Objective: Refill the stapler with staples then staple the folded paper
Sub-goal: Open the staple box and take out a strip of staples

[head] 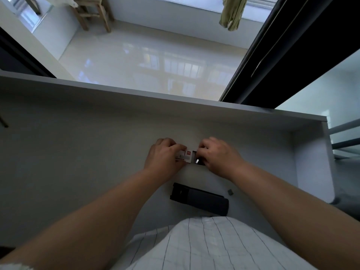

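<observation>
matt white desk (78,152), matt black plastic stapler (199,196), printed card staple box (185,155), glossy tiled floor (146,61)

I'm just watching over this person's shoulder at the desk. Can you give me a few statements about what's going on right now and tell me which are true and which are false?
1. Both hands are on the small white box. True: the left hand holds it and the right hand works at its open end.
2. The black stapler is held in the right hand. False: it lies on the desk, nearer the person, untouched.
3. The box has a red mark. True.
4. A small dark piece lies left of the stapler. False: it lies to its right.
5. The stapler sits on top of the box. False: they are apart.
</observation>
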